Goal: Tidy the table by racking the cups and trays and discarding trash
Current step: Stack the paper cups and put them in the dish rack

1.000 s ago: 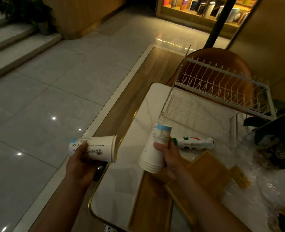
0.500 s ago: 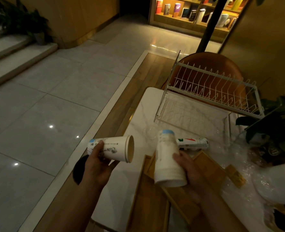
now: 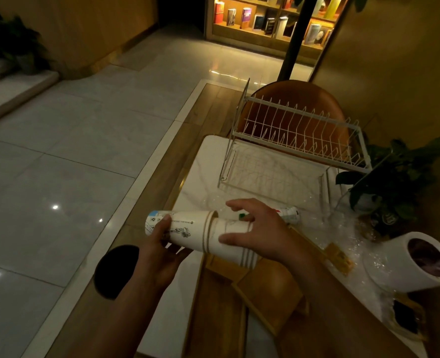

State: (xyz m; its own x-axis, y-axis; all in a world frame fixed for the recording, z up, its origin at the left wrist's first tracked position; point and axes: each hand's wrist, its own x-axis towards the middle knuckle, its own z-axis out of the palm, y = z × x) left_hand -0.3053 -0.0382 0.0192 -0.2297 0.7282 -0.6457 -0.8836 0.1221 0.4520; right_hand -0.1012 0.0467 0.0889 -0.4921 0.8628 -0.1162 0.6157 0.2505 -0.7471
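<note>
Nesting paper cups above the near edge of the desk (image 3: 203,174), well short of the white wire rack (image 3: 291,140). Gripping a single cup (image 3: 185,229) sideways in the left hand (image 3: 159,254), fingers (image 3: 178,250) curled round its base end. Pinching the cup stack (image 3: 233,241) in the right hand (image 3: 268,233), thumb on the near side, with the single cup's mouth overlapping the stack's closed end. Probably needing next: pushing fully home, then carrying everything to the rack.

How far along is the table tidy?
Done: nothing racked yet; the dish rack looks empty. In hand: left hand holds a paper cup slid over the cup stack in the right hand. Left: rack cups and wooden trays, bin the bottle and plastic wrap.
</note>
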